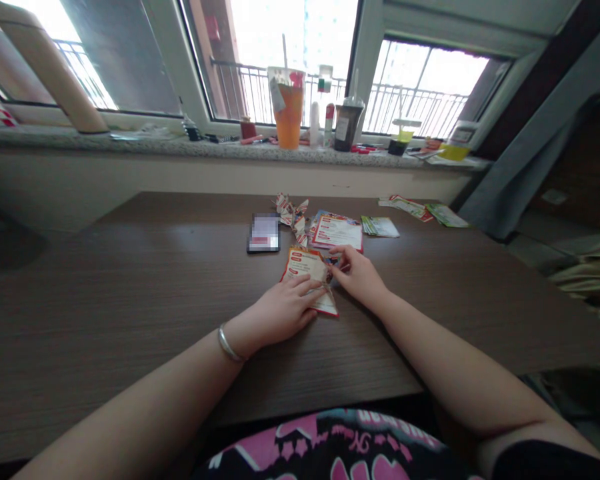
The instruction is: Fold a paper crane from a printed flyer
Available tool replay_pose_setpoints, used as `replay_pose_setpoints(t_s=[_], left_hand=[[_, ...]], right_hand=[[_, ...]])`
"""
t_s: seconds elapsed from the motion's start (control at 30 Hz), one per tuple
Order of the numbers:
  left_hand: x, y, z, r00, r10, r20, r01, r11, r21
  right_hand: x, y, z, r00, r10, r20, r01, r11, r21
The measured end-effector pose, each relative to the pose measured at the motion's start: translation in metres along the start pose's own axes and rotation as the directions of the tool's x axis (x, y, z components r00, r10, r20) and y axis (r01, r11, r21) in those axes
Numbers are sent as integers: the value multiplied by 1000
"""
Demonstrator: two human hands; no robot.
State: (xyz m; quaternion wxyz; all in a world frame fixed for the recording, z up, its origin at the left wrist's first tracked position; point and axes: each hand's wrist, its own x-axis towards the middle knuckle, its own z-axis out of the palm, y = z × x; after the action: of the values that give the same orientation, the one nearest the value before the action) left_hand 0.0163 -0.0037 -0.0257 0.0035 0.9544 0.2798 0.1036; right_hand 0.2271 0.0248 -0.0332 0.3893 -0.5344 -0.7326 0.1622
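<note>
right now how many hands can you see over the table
2. The left hand lies on the printed paper; the right hand is at that paper's right edge. No other hands show.

The left hand [285,308] lies with its fingers spread across a red-bordered printed card [303,263], while the right hand [359,273] has its curled fingers at the card's right edge, their grip too small to make out. Just beyond the right fingers lies a stack of printed cards [337,231]; past the left fingertips is folded striped paper [294,215], with a smartphone [263,233] to its left. Well beyond all the fingers, a cup of orange drink [289,113] stands on the windowsill [145,146].
</note>
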Motion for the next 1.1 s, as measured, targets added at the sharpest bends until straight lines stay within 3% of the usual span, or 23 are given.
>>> replay_pose_setpoints(t_s=[0.47, 0.9, 1.1], left_hand=[[0, -2, 0, 999, -41, -6, 41, 999, 18], [1, -5, -1, 999, -29, -17, 29, 1000, 1], [1, -6, -2, 999, -32, -19, 32, 999, 4]], right_hand=[[0, -2, -1, 999, 4, 34, -2, 998, -57], [1, -1, 5, 983, 127, 131, -120, 991, -61], [1, 5, 5, 974, 127, 189, -126, 992, -19]])
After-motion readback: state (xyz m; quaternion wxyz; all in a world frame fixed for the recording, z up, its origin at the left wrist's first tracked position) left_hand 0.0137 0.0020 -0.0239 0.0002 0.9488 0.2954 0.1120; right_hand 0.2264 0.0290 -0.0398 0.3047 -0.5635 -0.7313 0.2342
